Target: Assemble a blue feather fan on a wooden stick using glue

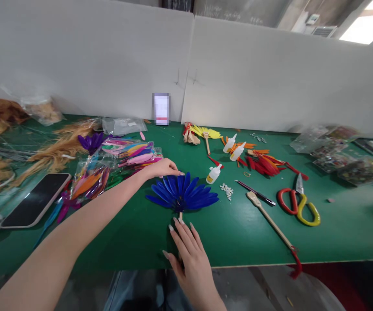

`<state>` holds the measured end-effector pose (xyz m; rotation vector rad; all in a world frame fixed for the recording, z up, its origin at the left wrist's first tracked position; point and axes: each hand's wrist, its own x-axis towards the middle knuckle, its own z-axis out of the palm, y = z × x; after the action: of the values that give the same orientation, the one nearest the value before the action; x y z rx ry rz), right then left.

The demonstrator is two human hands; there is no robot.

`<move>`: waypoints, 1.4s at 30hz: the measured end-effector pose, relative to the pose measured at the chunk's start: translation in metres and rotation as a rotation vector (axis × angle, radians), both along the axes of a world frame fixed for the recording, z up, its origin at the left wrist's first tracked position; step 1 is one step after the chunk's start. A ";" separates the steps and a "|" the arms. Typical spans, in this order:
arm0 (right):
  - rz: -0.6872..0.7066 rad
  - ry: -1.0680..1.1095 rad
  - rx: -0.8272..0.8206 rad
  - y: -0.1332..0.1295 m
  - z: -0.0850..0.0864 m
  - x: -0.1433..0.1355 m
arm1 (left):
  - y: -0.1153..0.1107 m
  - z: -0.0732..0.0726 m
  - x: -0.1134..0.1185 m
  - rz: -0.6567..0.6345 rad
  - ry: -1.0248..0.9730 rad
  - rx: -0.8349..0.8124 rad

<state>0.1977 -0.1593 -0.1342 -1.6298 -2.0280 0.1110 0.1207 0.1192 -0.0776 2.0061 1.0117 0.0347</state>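
Note:
A fan of dark blue feathers [181, 192] lies spread on the green table, its pale wooden handle [180, 214] pointing toward me. My left hand [165, 168] reaches over from the left to the fan's upper edge. Its fingers are closed at the tip of one blue feather. Across the handle rests my right hand [191, 259], fingers stretched out and thumb apart, covering most of the stick. Close to the feathers on the right stand a small white glue bottle [213, 174] and a heap of small white beads [227, 191].
Right of the fan lie tweezers [255, 192], a wooden stick with red tassel [272, 220] and red-and-yellow scissors [298, 202]. Behind are a yellow feather fan [206, 132] and red feathers [263, 164]. Bagged coloured feathers [134, 153] and a phone [36, 200] lie left.

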 end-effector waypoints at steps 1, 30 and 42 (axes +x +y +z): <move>-0.001 0.000 0.000 0.000 0.000 0.000 | 0.000 0.000 0.000 0.001 -0.001 0.000; -0.009 -0.011 0.021 0.001 0.001 -0.001 | -0.004 0.007 0.003 -0.085 0.025 0.091; -0.014 -0.015 0.019 0.000 0.000 -0.001 | -0.008 0.006 -0.022 -0.126 0.117 0.251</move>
<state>0.1964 -0.1589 -0.1338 -1.6374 -2.0230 0.0750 0.0987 0.1109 -0.0715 2.3207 0.9914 -0.0246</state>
